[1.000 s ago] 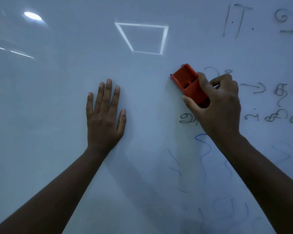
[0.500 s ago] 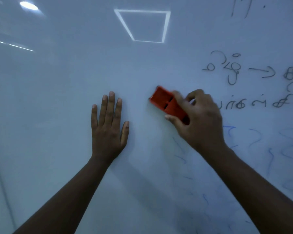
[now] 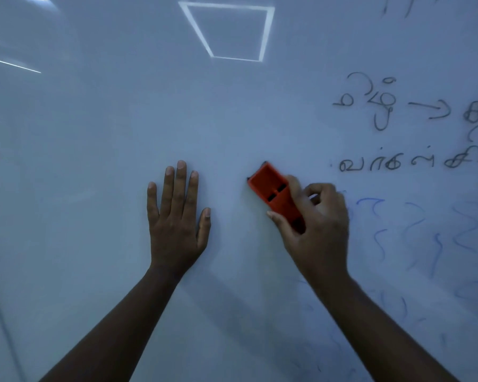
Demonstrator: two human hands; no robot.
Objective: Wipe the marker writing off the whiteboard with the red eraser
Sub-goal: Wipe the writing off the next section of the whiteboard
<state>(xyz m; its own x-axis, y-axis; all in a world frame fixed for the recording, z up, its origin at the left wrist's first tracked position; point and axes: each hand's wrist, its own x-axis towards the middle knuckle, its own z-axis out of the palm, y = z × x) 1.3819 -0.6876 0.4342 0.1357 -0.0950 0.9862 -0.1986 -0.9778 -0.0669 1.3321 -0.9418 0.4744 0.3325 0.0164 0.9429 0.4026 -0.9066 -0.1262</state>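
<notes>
The wiping was in progress: the right hand (image 3: 319, 230) grasped the red eraser (image 3: 276, 197) against the whiteboard (image 3: 94, 133), left of the dark writing (image 3: 392, 164), while the left hand (image 3: 177, 216) lay flat with straight fingers on the board. The eraser's long axis ran diagonally, its free end pointing up-left. The next move probably called for sweeping right over the remaining writing.
</notes>
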